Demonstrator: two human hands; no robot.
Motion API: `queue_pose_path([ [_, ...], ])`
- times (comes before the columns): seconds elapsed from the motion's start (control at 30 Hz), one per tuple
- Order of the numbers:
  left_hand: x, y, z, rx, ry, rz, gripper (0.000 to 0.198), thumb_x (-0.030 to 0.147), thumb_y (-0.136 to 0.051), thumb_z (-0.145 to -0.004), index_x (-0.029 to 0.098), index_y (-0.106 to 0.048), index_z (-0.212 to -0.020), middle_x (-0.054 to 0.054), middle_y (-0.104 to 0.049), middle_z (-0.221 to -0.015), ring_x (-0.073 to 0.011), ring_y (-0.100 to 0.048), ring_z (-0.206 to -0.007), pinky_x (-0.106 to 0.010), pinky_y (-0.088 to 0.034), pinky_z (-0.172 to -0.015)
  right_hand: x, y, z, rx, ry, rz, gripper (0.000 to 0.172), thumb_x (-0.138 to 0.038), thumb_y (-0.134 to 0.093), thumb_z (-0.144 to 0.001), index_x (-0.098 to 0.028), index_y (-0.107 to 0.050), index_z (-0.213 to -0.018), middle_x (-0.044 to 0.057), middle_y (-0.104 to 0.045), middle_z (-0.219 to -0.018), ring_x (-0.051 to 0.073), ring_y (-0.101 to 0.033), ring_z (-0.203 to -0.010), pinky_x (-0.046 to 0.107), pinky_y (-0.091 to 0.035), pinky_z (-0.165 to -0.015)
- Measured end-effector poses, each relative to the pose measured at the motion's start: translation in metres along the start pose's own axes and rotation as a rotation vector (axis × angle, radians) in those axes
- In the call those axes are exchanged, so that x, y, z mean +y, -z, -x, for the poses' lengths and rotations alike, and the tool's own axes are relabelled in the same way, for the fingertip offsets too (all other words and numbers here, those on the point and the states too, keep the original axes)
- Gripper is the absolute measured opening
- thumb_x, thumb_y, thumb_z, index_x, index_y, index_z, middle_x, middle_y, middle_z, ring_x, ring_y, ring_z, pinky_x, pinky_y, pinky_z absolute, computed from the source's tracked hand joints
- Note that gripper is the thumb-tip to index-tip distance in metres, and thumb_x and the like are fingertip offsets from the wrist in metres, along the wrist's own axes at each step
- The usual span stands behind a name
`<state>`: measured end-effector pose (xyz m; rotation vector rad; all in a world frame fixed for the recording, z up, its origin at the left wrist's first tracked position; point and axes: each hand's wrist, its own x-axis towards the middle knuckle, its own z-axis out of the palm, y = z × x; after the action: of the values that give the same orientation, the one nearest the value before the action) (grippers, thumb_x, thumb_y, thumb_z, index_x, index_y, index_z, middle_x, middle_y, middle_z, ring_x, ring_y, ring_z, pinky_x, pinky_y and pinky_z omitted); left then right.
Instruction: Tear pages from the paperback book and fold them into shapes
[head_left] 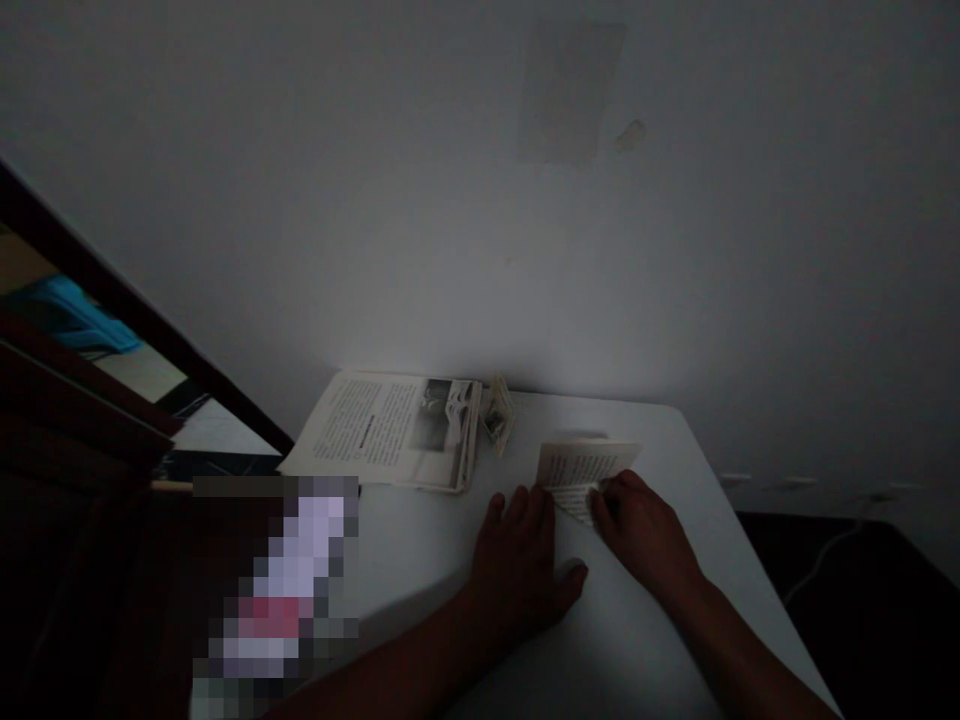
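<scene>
A printed sheet of paper (585, 462), partly folded, lies on the white table with its upper part standing up and a pointed flap at its near side. My left hand (521, 560) rests palm down with fingers stretched out, its fingertips touching the left edge of the sheet. At the flap's right side my right hand (645, 520) has thumb and fingers pinched on the paper. Beyond my left hand stands a small folded paper shape (498, 415). It leans close to a stack of printed pages (375, 430) with a grey picture on top.
The white table (637, 640) meets a pale wall (375, 200) at the back. A pixelated patch covers something at the table's left edge. Further left are dark wood and a blue item (82, 310). A cable (821, 555) hangs at the right.
</scene>
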<state>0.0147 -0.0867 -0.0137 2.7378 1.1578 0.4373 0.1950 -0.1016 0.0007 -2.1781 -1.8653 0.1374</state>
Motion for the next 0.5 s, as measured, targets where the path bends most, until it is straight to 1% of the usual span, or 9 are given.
queue_pose_path([
  [0.17,-0.0011,0.0019,0.0000,-0.009,-0.013,-0.013,0.068,0.056,-0.041,-0.081,0.010,-0.039,-0.132,-0.016,-0.044,-0.135,-0.0343,-0.040,-0.119,-0.053,-0.026,-0.099,0.0004,0.0002,0.0004,0.003,0.000,-0.008,0.032,-0.030,-0.039,-0.088,-0.017,-0.062,-0.070,0.006,-0.056,-0.079,0.016,-0.058,-0.068,0.026,-0.043,-0.066],
  [0.3,-0.0016,0.0018,0.0003,-0.013,-0.015,-0.012,0.069,0.056,-0.039,-0.082,0.009,-0.038,-0.133,-0.017,-0.042,-0.136,-0.0341,-0.039,-0.120,-0.052,-0.026,-0.099,0.0009,-0.0001,0.0003,0.008,0.015,0.013,0.031,-0.029,-0.039,-0.088,-0.018,-0.061,-0.069,0.005,-0.055,-0.077,0.016,-0.057,-0.068,0.026,-0.042,-0.065],
  [0.5,-0.0028,0.0037,-0.0003,-0.032,-0.035,-0.016,0.068,0.056,-0.043,-0.081,0.009,-0.041,-0.131,-0.016,-0.045,-0.133,-0.0339,-0.042,-0.117,-0.052,-0.028,-0.098,0.0009,-0.0003,-0.0003,0.010,0.024,0.029,0.031,-0.029,-0.038,-0.089,-0.017,-0.060,-0.070,0.005,-0.056,-0.079,0.016,-0.058,-0.070,0.026,-0.042,-0.067],
])
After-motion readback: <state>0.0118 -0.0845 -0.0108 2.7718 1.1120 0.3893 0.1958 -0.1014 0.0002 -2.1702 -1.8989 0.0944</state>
